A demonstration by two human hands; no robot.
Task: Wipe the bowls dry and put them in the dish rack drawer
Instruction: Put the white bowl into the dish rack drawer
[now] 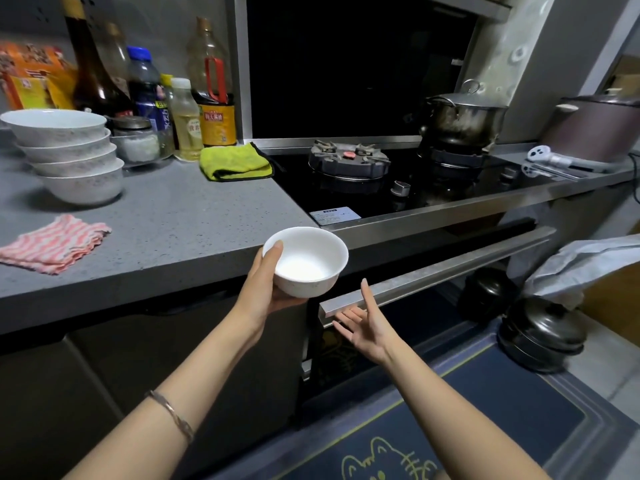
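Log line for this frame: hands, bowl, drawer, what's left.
left hand: holds white bowl | right hand: open, fingers by drawer handle | four stacked bowls: on counter | striped cloth: flat on counter

A single wide-angle view from the person's head looks forward and steeply down, taken from close in front of the grey worktop (166, 216), at the front edge where it meets the black hob (433, 188). The camera faces the back wall. The worktop's back edge runs off at the upper left and the hob's right end at the upper right, with straight lines bowing toward the frame edges. Both forearms enter from the bottom. The left hand (266, 289), holding a bowl (306, 261), and the right hand (363, 327) sit near mid-frame, close to the lens. The floor mat (485, 410) fills the lower right.
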